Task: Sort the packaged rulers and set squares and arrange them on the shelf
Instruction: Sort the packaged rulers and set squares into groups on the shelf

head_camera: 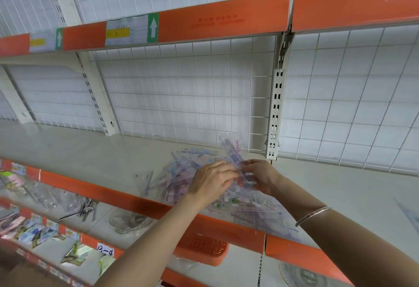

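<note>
Where the lower shelves run off far to the left of and below the fingers, loose metal cutlery lies beside a clear glass dish. Nearer the fingers but still apart to their left, a single set-square packet lies flat on the pale shelf. Just beside it begins the heap of packaged rulers and set squares, which spreads under both hands and reaches the orange front edge below them. The left hand hovers over this heap with its fingers curled and narrow, pinching the near end of a ruler packet. That packet rises tilted up and away from the fingertips toward the wire grid back. The right hand meets the left, its fingers curled round the same packet's lower end. A silver bracelet circles the wrist behind those fingers. Directly beneath both hands, one shelf lower, sits an orange basket.
</note>
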Available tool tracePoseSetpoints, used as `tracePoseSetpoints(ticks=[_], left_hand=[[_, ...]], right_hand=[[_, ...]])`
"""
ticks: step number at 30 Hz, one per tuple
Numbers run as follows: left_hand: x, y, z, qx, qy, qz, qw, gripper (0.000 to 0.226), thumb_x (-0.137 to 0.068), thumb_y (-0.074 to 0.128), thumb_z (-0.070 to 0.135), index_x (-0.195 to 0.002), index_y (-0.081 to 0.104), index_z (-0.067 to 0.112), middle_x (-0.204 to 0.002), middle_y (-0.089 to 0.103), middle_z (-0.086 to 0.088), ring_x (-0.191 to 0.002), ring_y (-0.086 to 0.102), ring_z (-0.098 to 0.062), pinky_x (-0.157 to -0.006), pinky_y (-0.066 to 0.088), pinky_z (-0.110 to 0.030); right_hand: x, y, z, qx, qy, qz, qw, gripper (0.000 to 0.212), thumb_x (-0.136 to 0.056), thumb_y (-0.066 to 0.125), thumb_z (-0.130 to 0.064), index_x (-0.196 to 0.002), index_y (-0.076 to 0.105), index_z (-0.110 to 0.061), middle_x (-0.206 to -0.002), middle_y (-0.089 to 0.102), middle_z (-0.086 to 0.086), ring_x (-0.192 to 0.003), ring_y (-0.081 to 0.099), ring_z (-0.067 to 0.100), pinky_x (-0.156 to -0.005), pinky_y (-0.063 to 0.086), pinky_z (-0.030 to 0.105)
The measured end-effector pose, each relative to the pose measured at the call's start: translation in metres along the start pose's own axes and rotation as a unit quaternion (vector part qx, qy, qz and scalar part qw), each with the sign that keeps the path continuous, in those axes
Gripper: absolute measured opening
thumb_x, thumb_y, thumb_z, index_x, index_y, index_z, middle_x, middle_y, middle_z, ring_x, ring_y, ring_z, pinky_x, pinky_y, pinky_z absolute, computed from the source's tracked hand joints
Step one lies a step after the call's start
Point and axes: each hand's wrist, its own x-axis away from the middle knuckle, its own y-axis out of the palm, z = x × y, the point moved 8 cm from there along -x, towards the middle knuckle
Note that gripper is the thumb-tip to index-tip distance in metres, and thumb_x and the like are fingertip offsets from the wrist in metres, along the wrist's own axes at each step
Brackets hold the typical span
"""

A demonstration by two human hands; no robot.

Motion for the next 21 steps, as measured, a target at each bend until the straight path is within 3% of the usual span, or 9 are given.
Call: tracePoseSetpoints(ticks=[5, 9, 13, 16, 21], left_hand=[[0.018, -0.013, -0.052, -0.031, -0.095, -0.013, 0.995, 0.022, -0.071, 0.079, 0.005, -0.087, 0.078, 0.021, -0.089, 0.074, 0.007, -0.081, 0.070, -0.015, -0.067, 0.057, -0.028], [0.029, -0.019, -0.102, -0.102, -0.202, -0.086, 0.970, 0.026, -0.091, 0.059, 0.016, -0.112, 0.070, 0.026, -0.113, 0.069, 0.006, -0.108, 0.059, -0.018, -0.095, 0.034, -0.028], [0.045, -0.004, -0.149, -0.102, -0.288, -0.175, 0.936, 0.027, -0.095, 0.053, 0.027, -0.119, 0.065, 0.033, -0.126, 0.063, 0.005, -0.119, 0.050, -0.018, -0.100, 0.029, -0.029], [0.049, 0.012, -0.161, -0.071, -0.292, -0.228, 0.926, 0.026, -0.095, 0.054, 0.035, -0.118, 0.065, 0.033, -0.127, 0.062, 0.004, -0.119, 0.050, -0.020, -0.098, 0.031, -0.030], [0.033, 0.033, -0.151, -0.042, -0.214, -0.275, 0.936, 0.031, -0.096, 0.050, 0.041, -0.122, 0.063, 0.032, -0.130, 0.060, 0.003, -0.122, 0.048, -0.020, -0.099, 0.031, -0.033]], right_hand=[[-0.004, -0.002, -0.001, 0.009, -0.005, 0.014, 1.000, 0.020, -0.092, 0.047, 0.009, -0.108, 0.053, 0.000, -0.085, 0.066, 0.019, -0.064, 0.063, 0.028, -0.051, 0.056, 0.030], [-0.010, 0.006, -0.003, 0.021, -0.014, 0.020, 0.999, 0.019, -0.092, 0.047, 0.010, -0.106, 0.053, 0.000, -0.083, 0.064, 0.019, -0.064, 0.061, 0.027, -0.051, 0.054, 0.029], [-0.022, 0.020, -0.006, 0.032, -0.017, 0.026, 0.999, 0.018, -0.092, 0.048, 0.009, -0.106, 0.054, -0.001, -0.083, 0.064, 0.019, -0.062, 0.061, 0.028, -0.049, 0.053, 0.028], [-0.033, 0.031, -0.008, 0.044, -0.022, 0.030, 0.998, 0.018, -0.091, 0.051, 0.009, -0.106, 0.054, 0.000, -0.082, 0.065, 0.019, -0.060, 0.062, 0.028, -0.050, 0.054, 0.029], [-0.048, 0.043, -0.012, 0.072, -0.034, 0.044, 0.996, 0.016, -0.091, 0.051, 0.007, -0.104, 0.054, -0.002, -0.077, 0.065, 0.015, -0.056, 0.059, 0.026, -0.050, 0.053, 0.029]])
